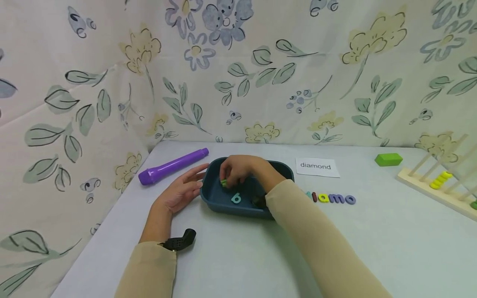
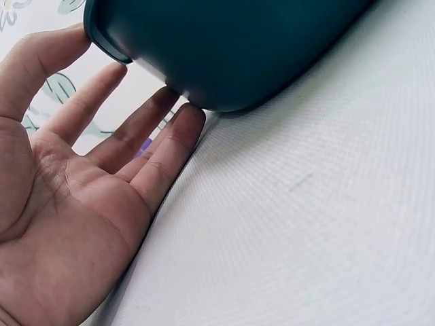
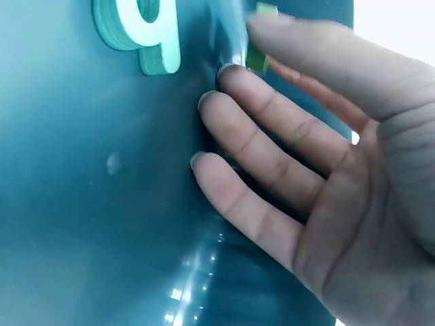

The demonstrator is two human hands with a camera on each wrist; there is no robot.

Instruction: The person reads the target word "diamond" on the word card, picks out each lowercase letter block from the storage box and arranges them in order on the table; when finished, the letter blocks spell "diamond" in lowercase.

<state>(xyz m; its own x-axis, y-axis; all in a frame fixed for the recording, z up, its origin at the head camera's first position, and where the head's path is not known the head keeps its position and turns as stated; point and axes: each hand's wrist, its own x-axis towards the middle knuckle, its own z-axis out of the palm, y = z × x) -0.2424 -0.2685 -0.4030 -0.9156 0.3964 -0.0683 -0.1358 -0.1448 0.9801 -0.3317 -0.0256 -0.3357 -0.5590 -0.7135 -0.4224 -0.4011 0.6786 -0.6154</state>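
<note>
A dark teal plastic tub (image 1: pixel 231 210) sits on the white table. My right hand (image 1: pixel 240 169) reaches into it and pinches a small green piece (image 3: pixel 257 60) between thumb and index finger; its shape is mostly hidden. The other fingers lie loosely bent against the tub's wall in the right wrist view. A mint-green letter (image 1: pixel 236 198), like a b or 6, lies on the tub floor. Beside my right wrist is a dark thing (image 1: pixel 258 201) that I cannot make out. My left hand (image 1: pixel 183 191) touches the tub's left end with extended fingertips, palm turned up in the left wrist view.
Right of the tub is a white card (image 1: pixel 317 167) reading "diamond". Below it runs a row of coloured letters (image 1: pixel 336 198), partly hidden by my right sleeve. A purple tube (image 1: pixel 173 166) lies behind my left hand. At right are a green block (image 1: pixel 388 159) and a wooden peg rack (image 1: pixel 421 181).
</note>
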